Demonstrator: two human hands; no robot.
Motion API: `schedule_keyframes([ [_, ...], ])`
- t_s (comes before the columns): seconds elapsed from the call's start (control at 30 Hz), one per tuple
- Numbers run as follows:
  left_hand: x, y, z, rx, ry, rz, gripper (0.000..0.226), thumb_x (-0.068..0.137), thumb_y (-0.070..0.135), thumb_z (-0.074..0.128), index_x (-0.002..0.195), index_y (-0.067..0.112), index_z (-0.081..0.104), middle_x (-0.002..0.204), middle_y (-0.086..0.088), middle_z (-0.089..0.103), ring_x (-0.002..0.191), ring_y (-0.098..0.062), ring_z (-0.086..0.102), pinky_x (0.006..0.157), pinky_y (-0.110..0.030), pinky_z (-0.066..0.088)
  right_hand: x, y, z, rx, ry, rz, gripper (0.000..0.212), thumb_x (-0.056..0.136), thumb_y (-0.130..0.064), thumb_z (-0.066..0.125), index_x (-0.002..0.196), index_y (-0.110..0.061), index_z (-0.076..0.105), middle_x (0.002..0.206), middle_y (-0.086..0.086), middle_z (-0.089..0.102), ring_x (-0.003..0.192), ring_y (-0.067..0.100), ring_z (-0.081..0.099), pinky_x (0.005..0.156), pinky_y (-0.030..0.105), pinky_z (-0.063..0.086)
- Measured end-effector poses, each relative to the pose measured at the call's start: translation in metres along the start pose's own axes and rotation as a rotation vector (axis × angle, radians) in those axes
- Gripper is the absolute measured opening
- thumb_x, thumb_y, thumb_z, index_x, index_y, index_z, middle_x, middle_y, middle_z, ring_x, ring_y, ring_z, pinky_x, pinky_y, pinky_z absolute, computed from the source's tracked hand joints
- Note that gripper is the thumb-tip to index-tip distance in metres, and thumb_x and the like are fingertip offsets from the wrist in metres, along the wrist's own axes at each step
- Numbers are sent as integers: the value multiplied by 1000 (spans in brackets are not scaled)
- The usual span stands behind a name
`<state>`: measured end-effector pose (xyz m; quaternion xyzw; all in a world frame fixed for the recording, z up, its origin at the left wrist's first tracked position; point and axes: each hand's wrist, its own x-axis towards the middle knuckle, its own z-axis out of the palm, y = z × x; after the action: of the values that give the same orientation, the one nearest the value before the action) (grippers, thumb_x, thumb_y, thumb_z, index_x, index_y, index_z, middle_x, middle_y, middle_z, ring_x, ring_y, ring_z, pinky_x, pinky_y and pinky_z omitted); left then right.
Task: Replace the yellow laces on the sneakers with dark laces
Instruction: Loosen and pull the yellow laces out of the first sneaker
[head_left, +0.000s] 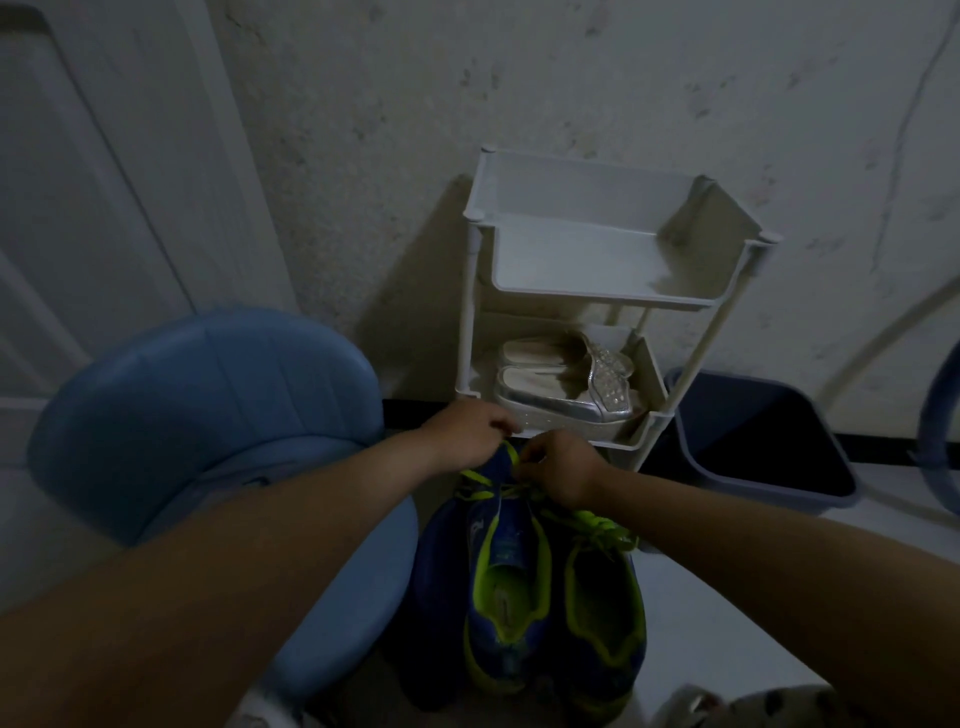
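Note:
Two blue sneakers with yellow-green lining stand side by side on the floor, heels toward me: the left sneaker (498, 597) and the right sneaker (602, 613). Both carry yellow laces (602, 525). My left hand (467, 434) pinches the top of the left sneaker's tongue and lace. Just right of it, my right hand (563, 475) is closed on the yellow lace at the same shoe's top. No dark laces are in view.
A blue padded chair (218, 415) stands close on the left. A white tiered rack (613, 291) against the wall holds silver sandals (566, 384) on its lower shelf. A dark bin (758, 441) sits to the right. A white door is at far left.

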<state>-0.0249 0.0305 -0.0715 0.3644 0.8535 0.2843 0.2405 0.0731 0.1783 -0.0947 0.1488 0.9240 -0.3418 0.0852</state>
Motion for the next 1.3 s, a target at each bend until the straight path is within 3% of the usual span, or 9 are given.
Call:
schedule_keyframes([
  [0.23, 2, -1, -1, 177, 30, 61, 14, 88, 37, 68, 77, 28, 73, 78, 14, 68, 79, -7, 64, 81, -35, 55, 2, -1, -2, 53, 25, 22, 5, 85, -25, 74, 83, -20, 76, 70, -7, 65, 61, 0, 57, 53, 14, 40],
  [0.43, 1, -6, -2, 159, -46, -8, 21, 97, 26, 55, 79, 18, 61, 86, 0, 63, 88, -21, 61, 83, -36, 49, 2, 3, 2, -117, -166, 20, 18, 81, -29, 77, 97, -20, 77, 92, -4, 71, 84, 7, 63, 69, 20, 45],
  [0.57, 3, 2, -8, -38, 213, -107, 26, 102, 19, 40, 79, 16, 50, 85, -2, 54, 88, -22, 54, 77, -32, 43, 3, 4, 5, -183, -196, 34, 23, 83, -29, 76, 104, -19, 76, 101, -1, 73, 92, 11, 65, 79, 24, 50],
  [0.7, 5, 3, -17, 38, 422, -201, 27, 105, 23, 31, 104, 8, 54, 113, -14, 59, 104, -32, 57, 84, -39, 45, 2, 5, 6, -170, -169, 31, 18, 87, -29, 72, 99, -16, 77, 87, -4, 67, 78, 7, 58, 63, 16, 41],
  [0.83, 4, -10, -12, 236, 349, -142, 20, 101, 17, 38, 85, 19, 49, 107, -8, 60, 105, -30, 55, 84, -42, 47, 3, 6, 5, -139, -146, 50, 19, 87, -34, 72, 95, -18, 77, 87, 0, 69, 75, 9, 59, 55, 16, 40],
  [0.97, 2, -16, -8, 263, 246, 89, 36, 97, 8, 44, 121, 27, 62, 129, 2, 55, 122, -22, 43, 105, -39, 39, 3, 3, 2, -83, -96, 44, 15, 90, -29, 69, 92, -17, 77, 89, 2, 70, 81, 11, 62, 66, 24, 49],
  [1.07, 2, -11, -1, 210, 116, 194, 37, 98, 16, 48, 129, 29, 61, 136, 5, 56, 128, -17, 42, 112, -34, 33, 3, -1, -2, -14, -49, 31, 14, 91, -25, 67, 93, -15, 76, 88, 3, 71, 81, 12, 62, 70, 25, 49],
  [1.2, 3, -5, 3, 237, 10, 184, 22, 94, 35, 58, 110, 33, 72, 108, 10, 72, 100, -10, 63, 95, -32, 48, 3, -4, -6, 94, 12, 28, 11, 91, -25, 67, 89, -19, 76, 69, -7, 64, 63, 5, 57, 53, 15, 41],
  [1.3, 3, -5, -1, 336, 69, 141, 17, 91, 39, 60, 90, 32, 75, 94, 10, 72, 89, -11, 63, 88, -33, 50, 4, -6, -7, 124, 35, 38, 13, 91, -24, 67, 91, -17, 77, 77, 0, 69, 65, 7, 59, 52, 16, 44],
])
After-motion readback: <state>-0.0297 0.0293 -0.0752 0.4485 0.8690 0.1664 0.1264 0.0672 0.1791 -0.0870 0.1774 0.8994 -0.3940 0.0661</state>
